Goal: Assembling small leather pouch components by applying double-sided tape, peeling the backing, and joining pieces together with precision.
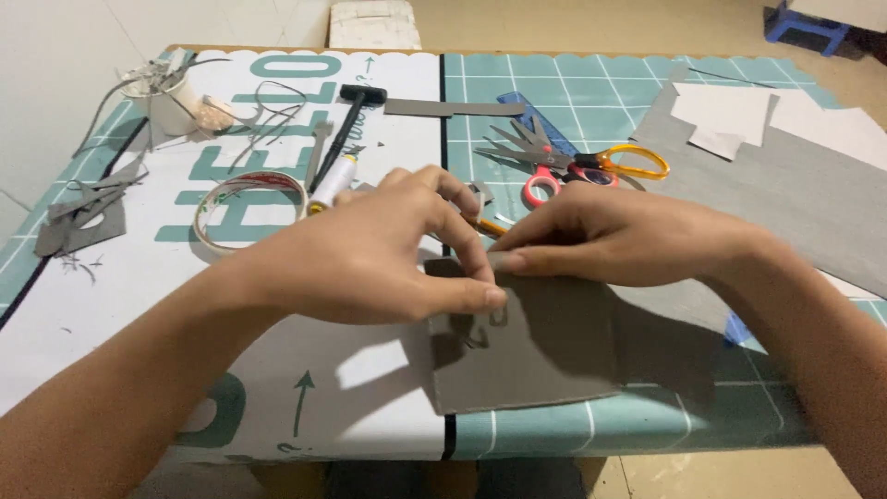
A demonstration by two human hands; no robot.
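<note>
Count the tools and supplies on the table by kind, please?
Scissors: 1 pair for sure, orange and red handles
Tape roll: 1
Hammer: 1
Glue tube: 1
White cup: 1
Blue ruler: 1
Total: 6

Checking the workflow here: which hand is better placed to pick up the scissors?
Right, probably. The right hand rests on the grey card just below the scissors, which lie on its side; the left hand would have to cross over.
</note>
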